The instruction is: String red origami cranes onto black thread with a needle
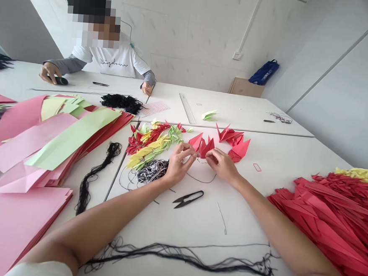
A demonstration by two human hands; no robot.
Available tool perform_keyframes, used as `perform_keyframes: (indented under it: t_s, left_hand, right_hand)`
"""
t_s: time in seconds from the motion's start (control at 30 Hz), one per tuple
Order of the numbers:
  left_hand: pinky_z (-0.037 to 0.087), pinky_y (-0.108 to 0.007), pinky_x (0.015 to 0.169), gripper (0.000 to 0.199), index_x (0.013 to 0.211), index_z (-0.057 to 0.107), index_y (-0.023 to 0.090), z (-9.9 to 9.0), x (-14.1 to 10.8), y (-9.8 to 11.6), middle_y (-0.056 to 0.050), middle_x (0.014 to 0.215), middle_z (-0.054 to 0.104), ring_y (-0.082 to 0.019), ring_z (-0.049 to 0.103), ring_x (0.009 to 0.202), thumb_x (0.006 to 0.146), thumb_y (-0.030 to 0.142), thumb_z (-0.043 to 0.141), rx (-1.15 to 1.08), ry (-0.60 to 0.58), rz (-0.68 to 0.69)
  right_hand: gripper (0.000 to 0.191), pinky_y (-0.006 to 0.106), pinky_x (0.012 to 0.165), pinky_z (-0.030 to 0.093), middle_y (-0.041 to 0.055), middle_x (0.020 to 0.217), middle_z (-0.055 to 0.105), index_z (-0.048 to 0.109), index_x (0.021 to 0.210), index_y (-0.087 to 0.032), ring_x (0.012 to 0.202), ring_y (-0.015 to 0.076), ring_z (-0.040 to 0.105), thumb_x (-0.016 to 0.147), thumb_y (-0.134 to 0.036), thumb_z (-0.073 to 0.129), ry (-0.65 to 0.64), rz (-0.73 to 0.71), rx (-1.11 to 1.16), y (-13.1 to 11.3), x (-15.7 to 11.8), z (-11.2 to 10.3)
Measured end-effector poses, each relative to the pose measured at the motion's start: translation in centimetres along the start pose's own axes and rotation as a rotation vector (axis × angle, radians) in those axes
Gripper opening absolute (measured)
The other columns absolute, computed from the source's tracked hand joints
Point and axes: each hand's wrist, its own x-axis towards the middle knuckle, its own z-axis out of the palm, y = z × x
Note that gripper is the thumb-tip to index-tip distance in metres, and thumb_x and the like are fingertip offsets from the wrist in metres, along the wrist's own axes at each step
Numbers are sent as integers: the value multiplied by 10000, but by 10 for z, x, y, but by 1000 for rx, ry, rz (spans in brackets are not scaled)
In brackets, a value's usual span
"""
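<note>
My left hand (179, 164) is closed in a pinch on a thin black thread (202, 161). Facing it, my right hand (223, 165) also pinches at this thread, and a slack loop hangs onto the table below. Just beyond my fingertips stand red folded-paper pieces (207, 147), partly hidden by my hands. More red folded paper (240, 149) lies behind my right hand. Beside my left wrist rests a tangle of black and white cord (152, 171). Black thread snips (188, 199) and a thin needle-like wire tool (222, 218) lie between my forearms.
Red, yellow and green folded strips (152, 146) are heaped behind the cord. Pink and green paper sheets (67, 134) cover the left side, red folded paper (330, 215) the right. Black thread bundles (188, 256) lie in front. Across the table sits a person (114, 59).
</note>
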Motion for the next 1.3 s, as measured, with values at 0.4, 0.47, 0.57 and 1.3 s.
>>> perform_keyframes:
  t_s: [0.4, 0.47, 0.57, 1.3]
  left_hand:
    - [471, -313, 819, 240, 961, 710, 199, 0, -14, 8, -85, 962, 662, -178, 584, 871, 1011, 275, 488, 144, -294, 374]
    - [477, -312, 818, 276, 962, 708, 196, 0, -14, 8, -94, 977, 678, -180, 599, 877, 1023, 287, 454, 152, -328, 361]
    - [481, -303, 797, 328, 957, 705, 179, 0, -14, 7, -93, 925, 709, -172, 627, 839, 1038, 288, 406, 141, -382, 335]
    - [489, -334, 828, 244, 1033, 617, 181, 15, 1, 15, -82, 1006, 692, -194, 624, 891, 960, 108, 397, 335, -456, 443]
  right_hand:
    - [250, 272, 491, 225, 7, 638, 541, 418, 655, -232, 526, 143, 445, 843, -191, 577, -21, 310, -25, 4, -15, 7]
    - [248, 269, 488, 282, -3, 628, 528, 426, 687, -238, 515, 144, 447, 871, -289, 584, 37, 310, 68, 6, -17, -2]
    - [309, 281, 541, 433, -37, 624, 517, 426, 812, -250, 541, 151, 514, 927, -532, 479, 165, 294, 251, 9, -12, -34]
    - [177, 242, 456, 361, 18, 877, 639, 531, 852, -238, 581, 98, 529, 879, -350, 664, 975, 132, 582, -11, -31, -224]
